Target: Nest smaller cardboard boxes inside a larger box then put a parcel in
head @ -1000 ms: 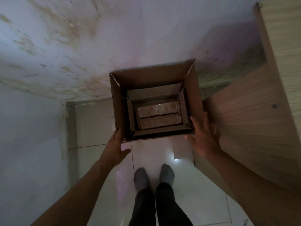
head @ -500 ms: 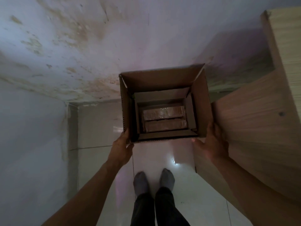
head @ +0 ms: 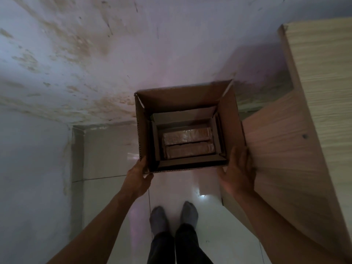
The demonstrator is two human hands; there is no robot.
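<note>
Grey-socked feet point(head: 172, 218) stand on the floor tiles point(head: 114, 149). Left hand point(head: 138, 179) and right hand point(head: 238, 174) grip the large box point(head: 182, 100), now raised nearer; nested boxes point(head: 158, 141) hold the parcel point(head: 187, 144). Packing appears complete.

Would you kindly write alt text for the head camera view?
Two bare hands, left hand and right hand, grip an open large cardboard box holding smaller boxes nested around wrapped parcels, above a tiled floor.
</note>
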